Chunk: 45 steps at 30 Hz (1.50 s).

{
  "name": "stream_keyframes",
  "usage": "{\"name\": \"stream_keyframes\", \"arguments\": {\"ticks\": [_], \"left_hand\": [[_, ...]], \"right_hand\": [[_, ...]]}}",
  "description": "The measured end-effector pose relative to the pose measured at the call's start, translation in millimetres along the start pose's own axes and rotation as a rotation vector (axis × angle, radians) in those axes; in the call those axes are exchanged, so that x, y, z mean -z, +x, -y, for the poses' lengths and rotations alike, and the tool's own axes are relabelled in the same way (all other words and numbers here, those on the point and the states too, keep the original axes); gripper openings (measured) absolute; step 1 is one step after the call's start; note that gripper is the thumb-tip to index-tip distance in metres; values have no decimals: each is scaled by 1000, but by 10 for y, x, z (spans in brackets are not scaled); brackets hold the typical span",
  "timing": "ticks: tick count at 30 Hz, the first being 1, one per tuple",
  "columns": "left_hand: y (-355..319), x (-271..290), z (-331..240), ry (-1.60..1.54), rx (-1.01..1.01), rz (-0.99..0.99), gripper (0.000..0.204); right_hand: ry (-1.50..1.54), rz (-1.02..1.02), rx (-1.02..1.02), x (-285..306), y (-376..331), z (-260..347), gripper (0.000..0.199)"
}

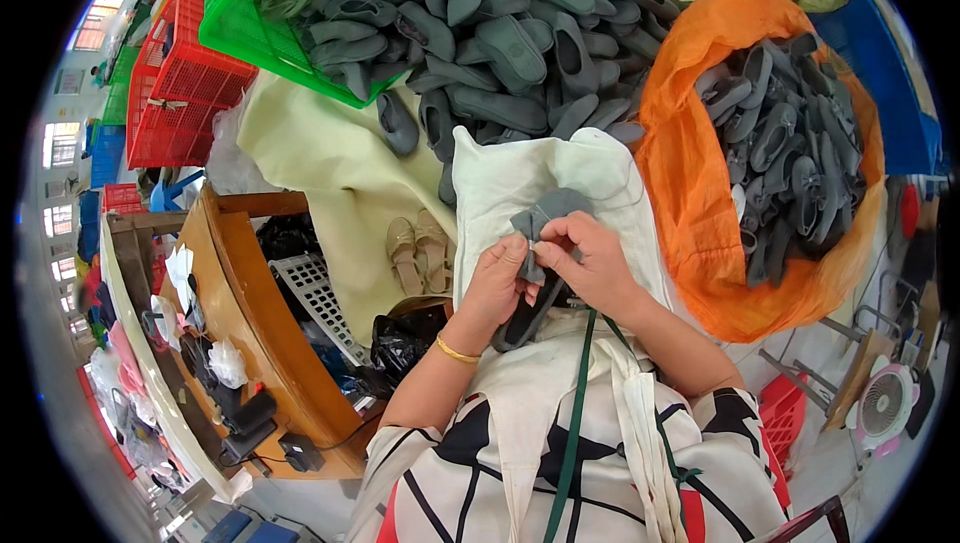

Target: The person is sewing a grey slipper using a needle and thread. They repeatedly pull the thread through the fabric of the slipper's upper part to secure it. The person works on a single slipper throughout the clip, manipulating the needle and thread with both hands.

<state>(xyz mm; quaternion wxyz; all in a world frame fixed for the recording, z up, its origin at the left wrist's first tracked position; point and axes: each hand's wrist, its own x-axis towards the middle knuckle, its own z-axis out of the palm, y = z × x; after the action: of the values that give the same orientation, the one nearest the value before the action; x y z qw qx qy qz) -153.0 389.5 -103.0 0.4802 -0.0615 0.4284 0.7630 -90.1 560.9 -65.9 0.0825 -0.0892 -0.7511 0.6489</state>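
A grey slip-on shoe [568,205] with a small bow lies on the white cloth [485,178] over my lap, its toe pointing away from me. My left hand [499,278] is closed with thumb and fingers on the bow [530,227] and the shoe's upper. Against it from the right, my right hand [590,261] is pinched, thumb and forefinger together by the bow. Whatever sits between those fingertips is too small to make out. The shoe's dark opening and heel [520,325] show below my hands.
A large heap of grey shoes [510,48] spreads ahead, beside a green crate [290,48]. An orange sack [680,233] of grey shoes stands at right. Left are a wooden desk [270,343], red crates [185,83] and two beige shoes [418,255]. A small fan [886,403] sits far right.
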Motion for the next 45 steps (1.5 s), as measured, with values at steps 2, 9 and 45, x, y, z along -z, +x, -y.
{"name": "stream_keyframes", "arguments": {"ticks": [2,9,45], "left_hand": [[-11,-50,-20,24,2,-19,34],[1,-177,-198,18,-22,9,29],[-34,-281,-307,90,-76,64,24]], "right_hand": [[-18,30,-47,-23,32,4,8],[-227,-71,124,-27,177,-44,10],[965,78,-493,-23,121,33,16]]}}
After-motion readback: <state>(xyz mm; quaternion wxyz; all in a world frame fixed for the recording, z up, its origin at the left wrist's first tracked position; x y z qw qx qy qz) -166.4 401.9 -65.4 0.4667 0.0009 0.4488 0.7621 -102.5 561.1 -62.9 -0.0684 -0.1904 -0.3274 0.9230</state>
